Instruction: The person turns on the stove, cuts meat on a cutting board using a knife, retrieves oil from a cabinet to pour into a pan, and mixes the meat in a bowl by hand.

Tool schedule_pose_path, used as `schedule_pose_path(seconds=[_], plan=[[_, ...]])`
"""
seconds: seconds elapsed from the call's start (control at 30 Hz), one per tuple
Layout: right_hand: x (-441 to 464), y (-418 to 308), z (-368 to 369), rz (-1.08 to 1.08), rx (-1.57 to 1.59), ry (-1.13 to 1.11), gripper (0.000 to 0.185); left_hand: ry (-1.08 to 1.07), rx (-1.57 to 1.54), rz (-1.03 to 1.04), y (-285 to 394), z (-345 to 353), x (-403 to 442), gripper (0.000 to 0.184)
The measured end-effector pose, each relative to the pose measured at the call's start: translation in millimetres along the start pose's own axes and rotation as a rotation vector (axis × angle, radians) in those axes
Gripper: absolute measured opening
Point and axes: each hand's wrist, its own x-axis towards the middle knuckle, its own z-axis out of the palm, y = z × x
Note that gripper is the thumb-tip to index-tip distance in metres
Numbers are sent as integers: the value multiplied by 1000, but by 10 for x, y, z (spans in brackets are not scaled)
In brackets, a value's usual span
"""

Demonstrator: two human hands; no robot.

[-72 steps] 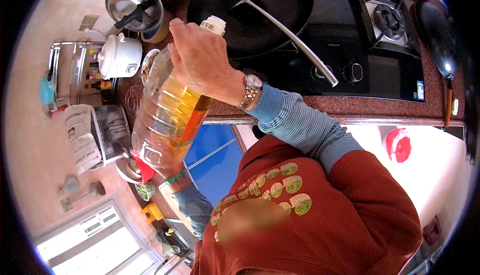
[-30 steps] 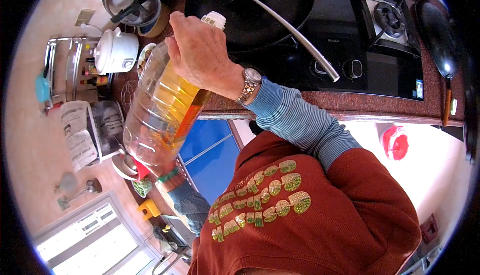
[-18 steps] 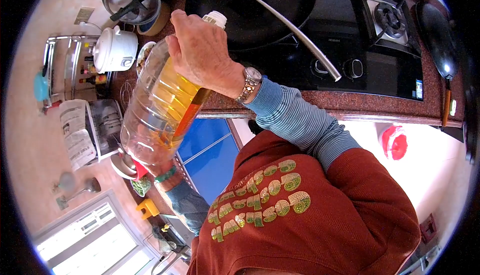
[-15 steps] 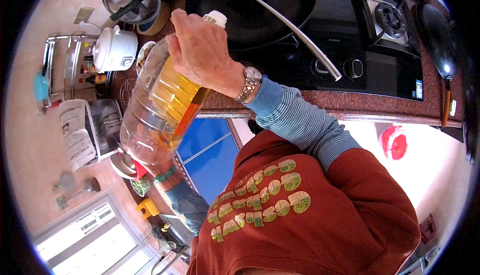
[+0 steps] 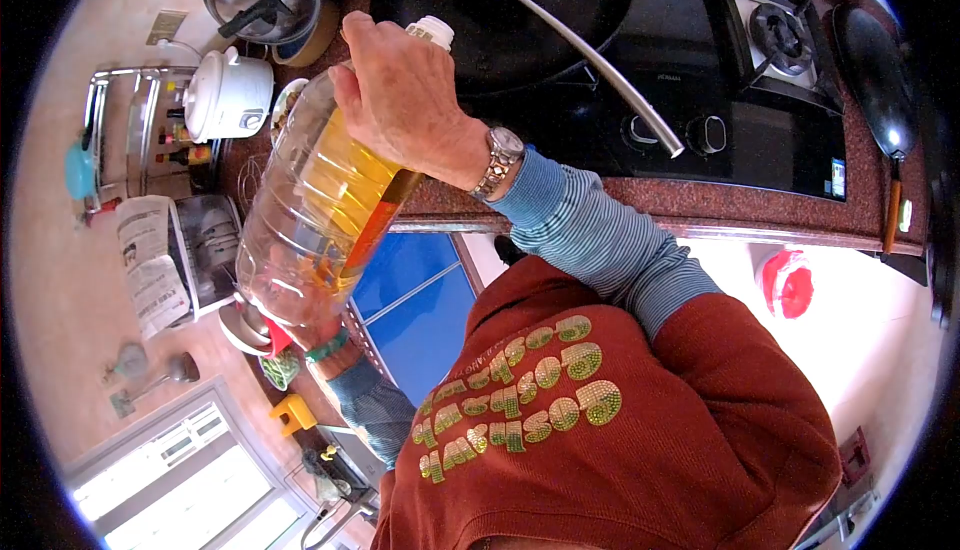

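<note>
Gripping a large clear bottle (image 5: 300, 210) of yellow liquid, the person holds it aslant, just beside the near left edge of the black wok (image 5: 500, 45). The right hand (image 5: 405, 100) sits high on it, its fingers bent and closed round the plastic below the white neck (image 5: 432, 30), probably because that is where the bottle is steered; some fingertips are hidden. The left hand (image 5: 318, 322), farther from the wok, is at the bottle's base, seemingly bearing its weight. It shows only partly past the plastic, so whether its fingers are spread or pressed together cannot be told. The slant seems to gather the liquid towards the neck, the end nearest the wok. No stream is visible, and whether a cap is on is unclear.

A metal spatula (image 5: 600, 65) leans in the wok, its handle jutting over the near right rim, presumably for easy reach. Left of the wok stands a white cooker (image 5: 235, 95); well right of it lies a frying pan (image 5: 875, 80).
</note>
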Motion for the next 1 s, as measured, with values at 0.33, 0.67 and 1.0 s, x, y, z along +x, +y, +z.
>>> schedule_pose_path(seconds=[0.33,0.67,1.0], plan=[[-10,17,7,6,-7,-6,25,15,-205,-82,21,43,-1,37],[-14,17,-11,-7,1,0,25,6,-82,-33,18,20,-83,37],[-11,-9,-61,-1,-23,-27,26,12,-83,-35,2,73,-188,37]])
